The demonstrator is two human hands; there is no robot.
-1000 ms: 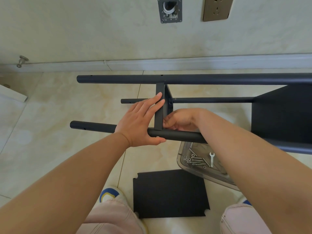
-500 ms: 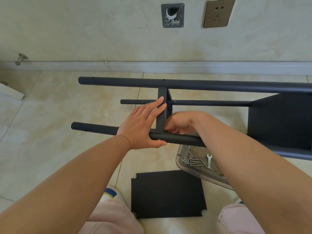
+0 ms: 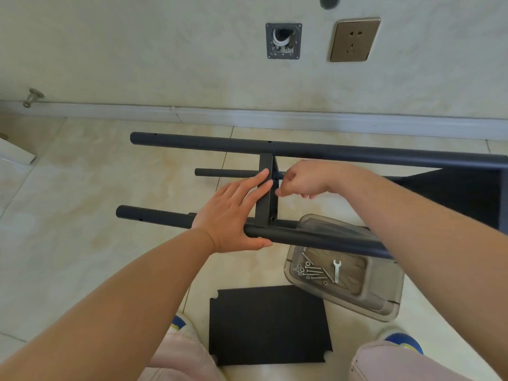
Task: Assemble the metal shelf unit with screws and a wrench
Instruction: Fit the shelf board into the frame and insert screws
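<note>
1. The black metal shelf frame of round tubes [image 3: 302, 149] lies on its side on the pale tiled floor [image 3: 82, 243], near the wall.
2. The left hand [image 3: 233, 213] lies flat with straight fingers, bracing the upright shelf panel [image 3: 265, 193] against the near tube [image 3: 302, 237].
3. The right hand [image 3: 299, 180] has curled fingers at the panel's edge; whether it pinches a screw I cannot tell.
4. The small silver wrench [image 3: 336, 270] and loose screws [image 3: 309, 269] sit in the clear plastic tray [image 3: 384, 292].
5. If the bracing hand slackens, the panel could tip and the holes misalign.
</note>
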